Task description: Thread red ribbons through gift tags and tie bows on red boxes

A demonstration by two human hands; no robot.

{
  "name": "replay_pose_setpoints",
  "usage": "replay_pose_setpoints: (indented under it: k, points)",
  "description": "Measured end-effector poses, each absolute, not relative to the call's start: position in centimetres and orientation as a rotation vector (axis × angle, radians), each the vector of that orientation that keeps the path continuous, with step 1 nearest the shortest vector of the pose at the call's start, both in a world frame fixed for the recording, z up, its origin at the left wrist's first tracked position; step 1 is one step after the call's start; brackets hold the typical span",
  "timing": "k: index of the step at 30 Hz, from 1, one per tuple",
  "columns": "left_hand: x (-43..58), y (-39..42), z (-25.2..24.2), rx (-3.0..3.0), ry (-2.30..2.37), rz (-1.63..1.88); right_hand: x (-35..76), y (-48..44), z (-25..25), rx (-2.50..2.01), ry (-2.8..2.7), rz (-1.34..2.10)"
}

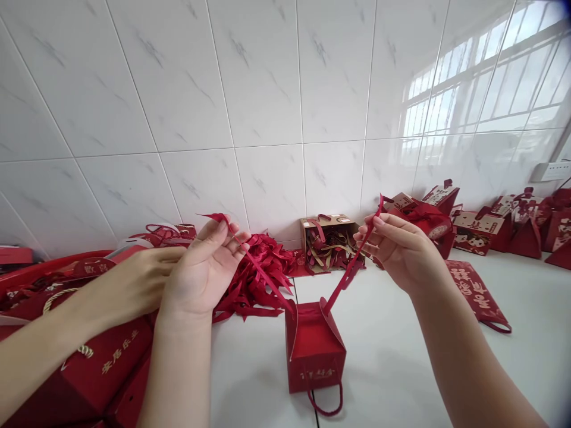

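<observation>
A small red box (316, 351) with gold lettering stands on the white table, a cord loop hanging at its front. Red ribbon (266, 279) runs up from the two sides of its top in a V shape. One ribbon end is pinched between the thumb and fingers of my left hand (212, 258), up and to the left of the box. Up and to the right, my right hand (399, 249) pinches the other end. Both ribbon lengths look taut.
Another person's hand (138, 282) reaches in from the left over red gift bags (84, 380). Behind lie a heap of red ribbons (259, 276) and an open box of ribbons (332, 244). Several decorated boxes (477, 229) and a red pouch (479, 291) are at right, before a tiled wall.
</observation>
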State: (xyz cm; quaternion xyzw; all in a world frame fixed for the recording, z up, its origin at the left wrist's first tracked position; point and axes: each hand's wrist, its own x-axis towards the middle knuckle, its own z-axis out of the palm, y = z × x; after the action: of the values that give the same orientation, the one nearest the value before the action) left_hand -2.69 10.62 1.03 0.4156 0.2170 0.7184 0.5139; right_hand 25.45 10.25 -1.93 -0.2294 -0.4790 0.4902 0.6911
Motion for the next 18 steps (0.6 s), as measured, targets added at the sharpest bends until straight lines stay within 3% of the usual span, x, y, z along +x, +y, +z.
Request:
replay_pose_setpoints:
  k: [18]
  points:
    - [-1.7,9.8,1.0,1.129,0.441,1.594,24.0,10.0,-2.5,-0.538,-1.243,1.076]
